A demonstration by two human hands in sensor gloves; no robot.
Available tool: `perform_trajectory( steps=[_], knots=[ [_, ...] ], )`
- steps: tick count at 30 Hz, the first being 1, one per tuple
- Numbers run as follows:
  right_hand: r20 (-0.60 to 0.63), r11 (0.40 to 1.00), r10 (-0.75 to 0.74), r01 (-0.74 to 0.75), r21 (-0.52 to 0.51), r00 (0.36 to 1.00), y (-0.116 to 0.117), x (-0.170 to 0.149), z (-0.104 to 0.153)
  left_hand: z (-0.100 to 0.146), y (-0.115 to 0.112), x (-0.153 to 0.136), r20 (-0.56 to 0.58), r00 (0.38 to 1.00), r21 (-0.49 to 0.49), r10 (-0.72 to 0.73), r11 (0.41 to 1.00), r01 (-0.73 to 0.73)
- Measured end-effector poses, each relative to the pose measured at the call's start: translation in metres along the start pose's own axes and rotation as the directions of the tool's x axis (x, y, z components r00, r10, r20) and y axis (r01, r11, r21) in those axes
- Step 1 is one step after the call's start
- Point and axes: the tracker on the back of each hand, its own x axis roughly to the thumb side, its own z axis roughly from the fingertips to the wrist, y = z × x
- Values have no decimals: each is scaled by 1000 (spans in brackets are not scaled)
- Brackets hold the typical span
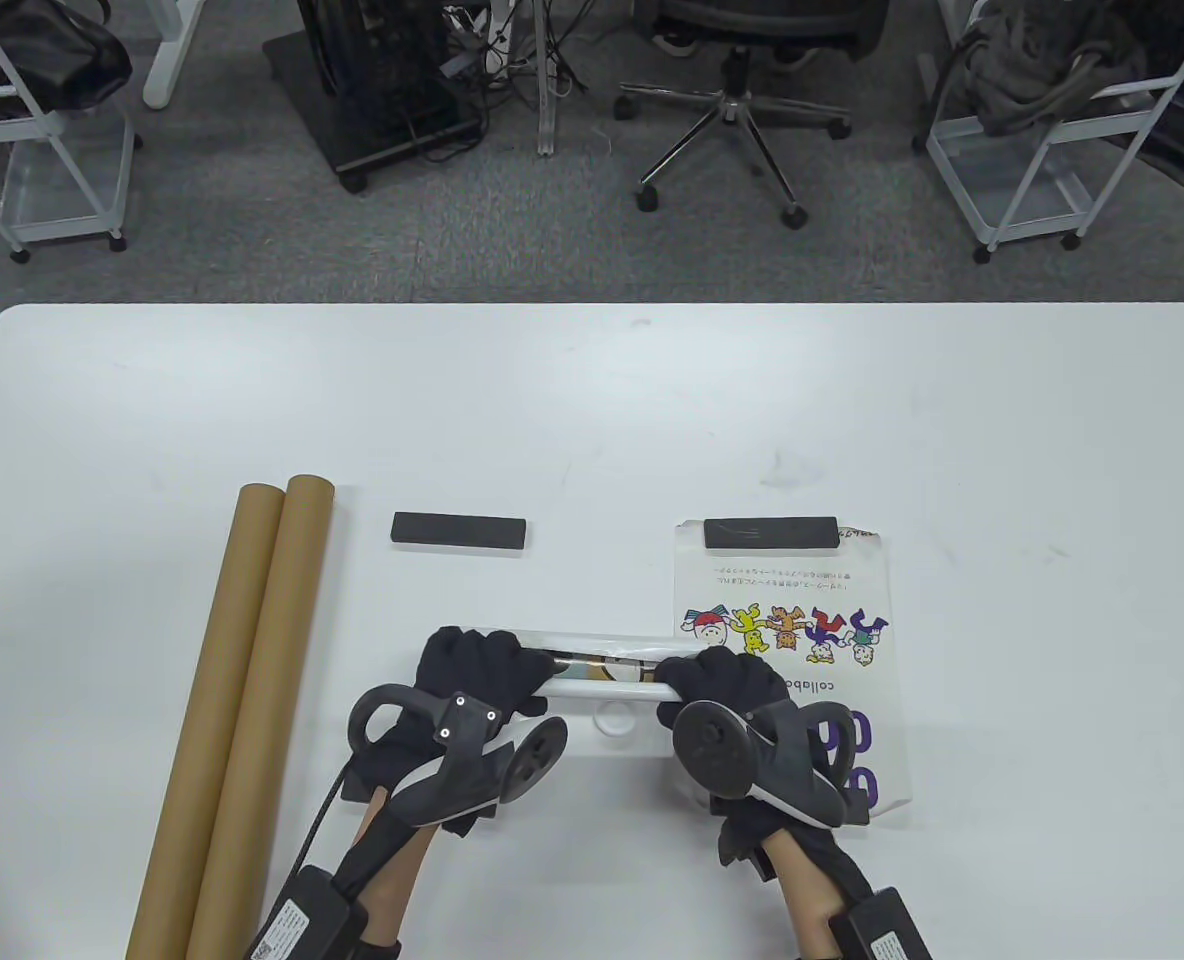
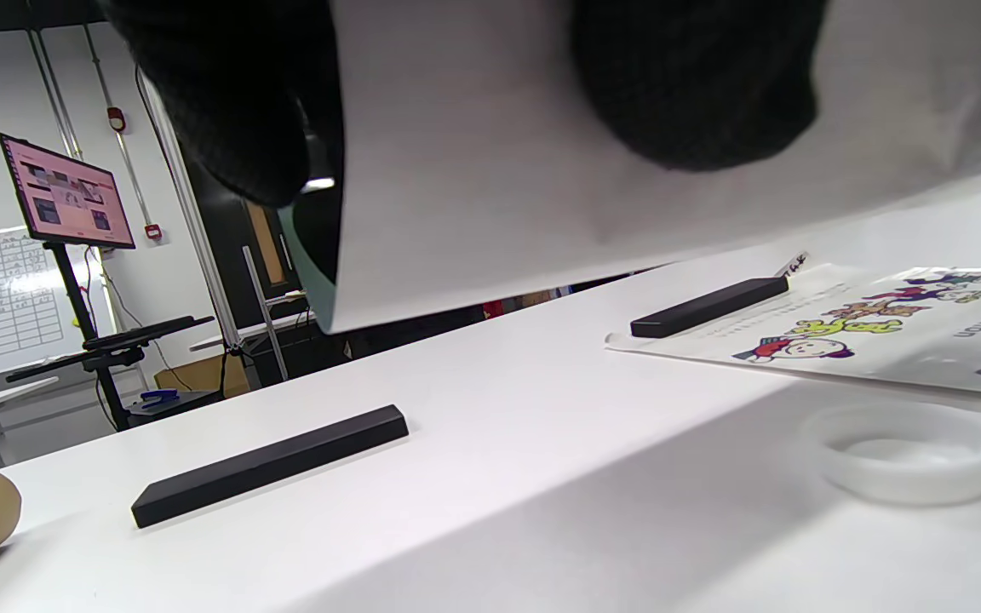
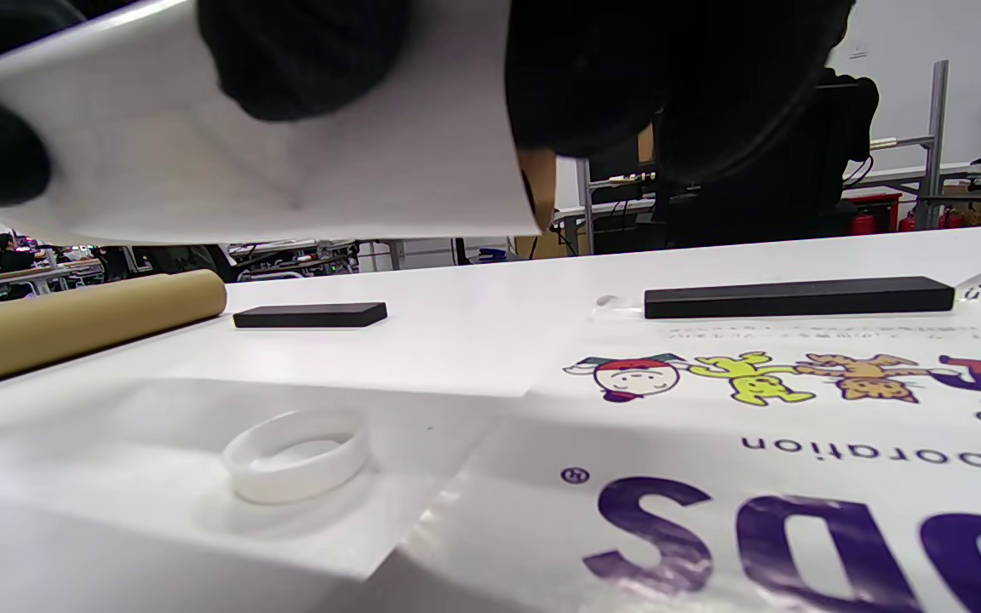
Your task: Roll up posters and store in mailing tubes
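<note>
Roughly half done, judging from the layout: rolled poster (image 1: 597, 668) held above the table near the front edge, gripped at its ends by left hand (image 1: 472, 670) and right hand (image 1: 727, 685), not yet in either cardboard tube (image 1: 252, 700); second poster (image 1: 787, 640) flat, unrolled.

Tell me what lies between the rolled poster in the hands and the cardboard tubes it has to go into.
Nothing visible does. The rolled poster is held off the table by the left hand and right hand; only bare table separates it from the cardboard tubes. The black bar lies farther back.
</note>
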Motion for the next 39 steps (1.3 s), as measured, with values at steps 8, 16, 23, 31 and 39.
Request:
perform_trajectory(
  steps=[8,16,23,31,39],
  knots=[
    [-8,1000,8,-8,-10,1000,-1,-3,0,0,1,4,-6,999,9,-47,999,47],
    [-16,1000,13,-13,11,1000,-1,-4,-1,1,1,1,-2,999,19,-39,999,39],
    [-34,1000,16,-16,1,999,0,-4,0,0,0,3,-4,1000,19,26,999,-26],
    [-19,1000,7,-7,1,1000,-2,-3,1,1,2,2,-4,1000,32,-11,999,11],
    [-30,999,-7,6,-37,1000,0,-8,1,2,1,3,6,1000,53,-3,999,3]
  ],
)
